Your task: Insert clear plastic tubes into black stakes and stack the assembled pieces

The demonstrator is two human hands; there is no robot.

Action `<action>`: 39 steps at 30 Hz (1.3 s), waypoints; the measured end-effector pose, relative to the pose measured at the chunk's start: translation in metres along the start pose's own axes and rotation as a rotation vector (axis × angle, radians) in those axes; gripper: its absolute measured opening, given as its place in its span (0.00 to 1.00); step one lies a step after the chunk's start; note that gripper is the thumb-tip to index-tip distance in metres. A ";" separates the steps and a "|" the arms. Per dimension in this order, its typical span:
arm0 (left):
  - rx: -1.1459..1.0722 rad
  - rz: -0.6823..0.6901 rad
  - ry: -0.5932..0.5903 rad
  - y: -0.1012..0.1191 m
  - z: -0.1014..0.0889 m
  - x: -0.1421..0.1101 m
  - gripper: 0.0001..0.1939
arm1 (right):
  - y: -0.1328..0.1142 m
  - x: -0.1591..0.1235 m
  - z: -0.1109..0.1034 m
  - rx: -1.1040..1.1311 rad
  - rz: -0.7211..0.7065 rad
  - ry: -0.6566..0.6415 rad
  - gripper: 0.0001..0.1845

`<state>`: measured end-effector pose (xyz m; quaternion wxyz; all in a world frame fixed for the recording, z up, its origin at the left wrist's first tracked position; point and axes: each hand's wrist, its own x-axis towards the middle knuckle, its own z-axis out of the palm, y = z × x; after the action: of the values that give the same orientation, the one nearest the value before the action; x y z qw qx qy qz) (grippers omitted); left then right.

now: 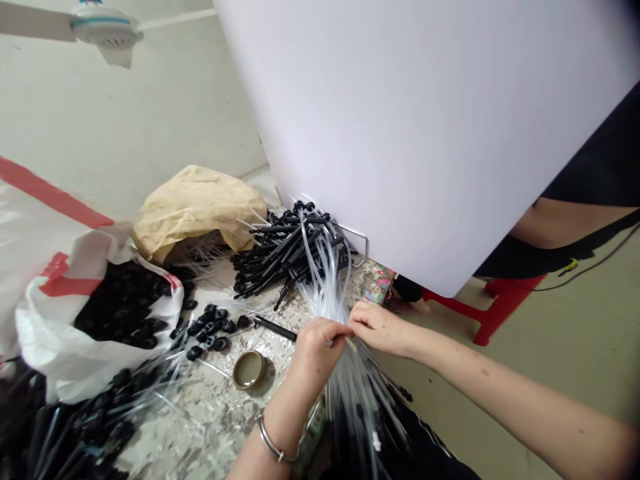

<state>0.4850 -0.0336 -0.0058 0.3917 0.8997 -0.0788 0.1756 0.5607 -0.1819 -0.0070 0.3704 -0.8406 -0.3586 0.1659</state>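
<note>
A thick bundle of thin clear plastic tubes [327, 283] with black ends runs over the table edge, its far end resting on the table and its near end hanging down over my lap. My left hand [320, 343], with a silver bangle at the wrist, is closed at the bundle's narrow middle, thumb and fingers pinched. Meeting it there from the other side, my right hand [375, 327] has its fingers curled in against the tubes. A short pale yellow strip [351, 344] shows right by the fingertips; how it runs around the bundle is hidden.
Left of my hands are a small round dish [249, 371], a black tube piece [275, 328] and loose black caps [213, 330]. A white bag [60, 353] holds more black parts. Brown paper [200, 200] lies behind. A big white panel [400, 133] stands ahead; a person sits beyond, near a red stool [493, 313].
</note>
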 end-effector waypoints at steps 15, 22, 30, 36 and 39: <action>0.104 0.348 0.276 -0.005 0.014 -0.022 0.11 | -0.020 -0.021 0.006 0.658 0.200 0.190 0.15; 0.069 0.332 0.282 -0.009 0.016 -0.030 0.13 | -0.016 -0.017 0.018 0.891 0.203 0.221 0.12; 0.115 0.233 0.331 -0.004 0.013 -0.032 0.12 | -0.024 -0.013 -0.001 0.638 0.079 0.170 0.07; 0.226 0.108 0.325 0.009 0.002 -0.030 0.05 | -0.031 -0.012 -0.002 0.841 0.078 0.106 0.09; 0.251 0.085 0.302 0.008 0.000 -0.031 0.05 | -0.030 -0.012 -0.001 0.879 0.120 0.059 0.09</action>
<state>0.4542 -0.0392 -0.0125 0.2759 0.9009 -0.0346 0.3334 0.5388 -0.1771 0.0164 0.6924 -0.6271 -0.1939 0.2995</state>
